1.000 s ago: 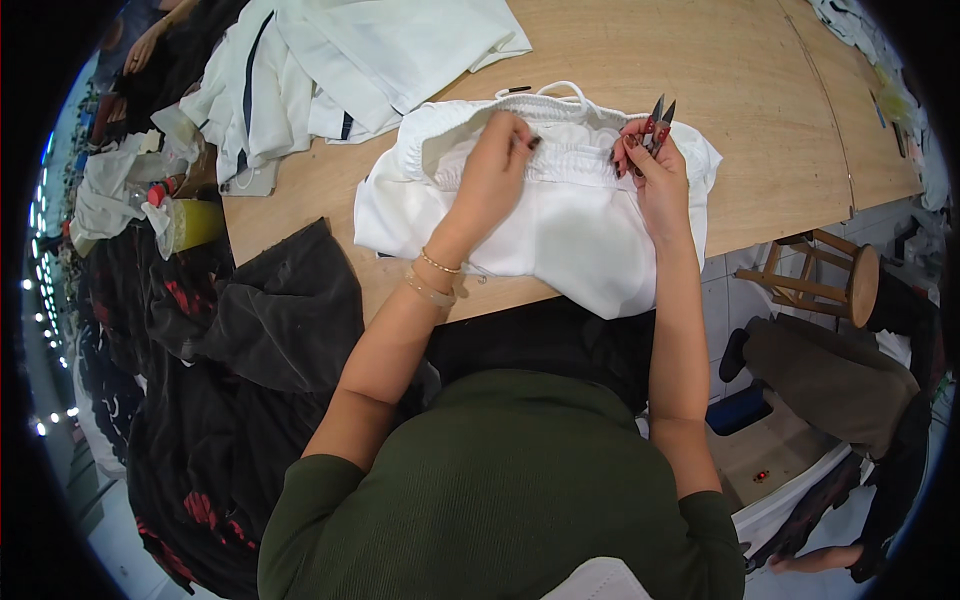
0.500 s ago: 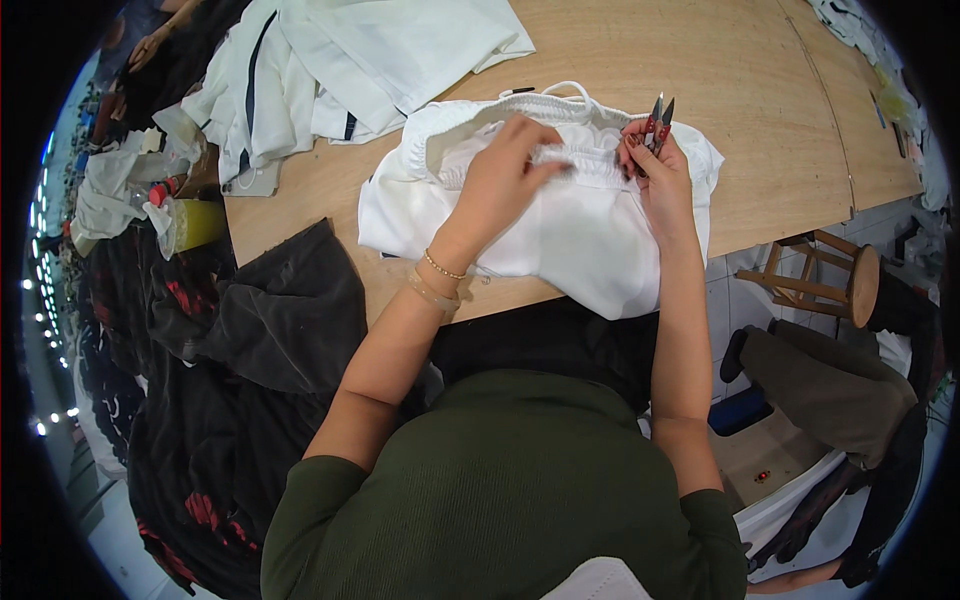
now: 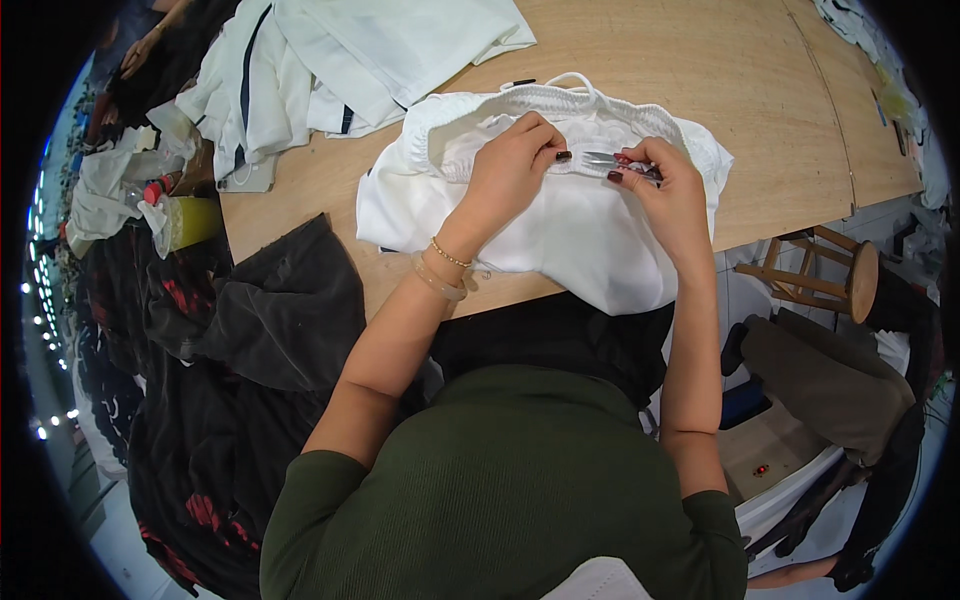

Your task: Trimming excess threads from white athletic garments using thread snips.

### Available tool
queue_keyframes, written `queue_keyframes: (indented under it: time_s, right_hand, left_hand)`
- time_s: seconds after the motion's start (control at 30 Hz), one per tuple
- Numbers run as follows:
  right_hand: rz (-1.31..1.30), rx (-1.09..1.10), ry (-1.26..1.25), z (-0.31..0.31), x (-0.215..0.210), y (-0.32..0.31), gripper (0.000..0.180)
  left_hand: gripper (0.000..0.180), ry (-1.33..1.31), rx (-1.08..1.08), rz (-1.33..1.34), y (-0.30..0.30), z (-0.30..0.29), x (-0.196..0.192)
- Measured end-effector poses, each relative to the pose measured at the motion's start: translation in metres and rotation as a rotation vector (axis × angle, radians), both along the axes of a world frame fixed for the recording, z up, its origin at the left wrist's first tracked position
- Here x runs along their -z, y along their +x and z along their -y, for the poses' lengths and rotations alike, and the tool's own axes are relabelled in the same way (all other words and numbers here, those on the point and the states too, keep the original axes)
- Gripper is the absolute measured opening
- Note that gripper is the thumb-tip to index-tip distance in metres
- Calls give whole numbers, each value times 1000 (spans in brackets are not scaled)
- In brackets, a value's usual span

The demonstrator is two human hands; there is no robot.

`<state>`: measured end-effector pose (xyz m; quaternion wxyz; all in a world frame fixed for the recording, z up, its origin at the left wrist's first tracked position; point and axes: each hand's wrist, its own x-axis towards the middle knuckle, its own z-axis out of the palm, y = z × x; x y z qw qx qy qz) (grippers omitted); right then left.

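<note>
A white garment (image 3: 560, 215) with an elastic gathered waistband lies on the wooden counter (image 3: 700, 70), a little above the middle of the frame, and its lower edge hangs over the near edge of the counter. The left hand (image 3: 510, 170) rests on the waistband area, the fingers bent and pinching a small part of the white cloth, so its grip is narrow and holds the fabric. The right hand (image 3: 665, 185) is just beside it to the right, and its grip is closed around small metal thread snips (image 3: 605, 159); the blades point to the left, toward the fingertips of the left hand, and their tips are very near the pinched cloth. I cannot tell if the blades touch the fabric. On the left wrist there are a thin gold bracelet (image 3: 450, 253) and a pale bangle (image 3: 437, 283). In the upper left of the frame a pile of white clothes (image 3: 340, 50) with dark stripes lies on the counter, well apart from the hands. A dark pen (image 3: 518, 83) lies just above the garment. In the left part of the frame dark fabric (image 3: 270, 310) hangs over the edge of the counter. At the right of the frame, below the counter, a wooden stool (image 3: 830, 280) stands on the floor.
</note>
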<state>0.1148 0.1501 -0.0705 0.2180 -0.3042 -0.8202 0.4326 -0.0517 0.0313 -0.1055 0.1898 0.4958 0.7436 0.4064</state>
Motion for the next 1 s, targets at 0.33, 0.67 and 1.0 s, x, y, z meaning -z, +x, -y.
queue_keyframes:
  time_s: [0.33, 0.67, 1.0]
  right_hand:
    - [243, -52, 163, 5, -10, -14, 15]
    - [320, -114, 301, 9, -16, -23, 15]
    - [298, -110, 279, 8, -12, -21, 14]
  left_hand:
    - [10, -1, -20, -70, 4, -1, 6]
    - [10, -21, -28, -59, 5, -1, 6]
    - [11, -16, -41, -36, 3, -3, 8]
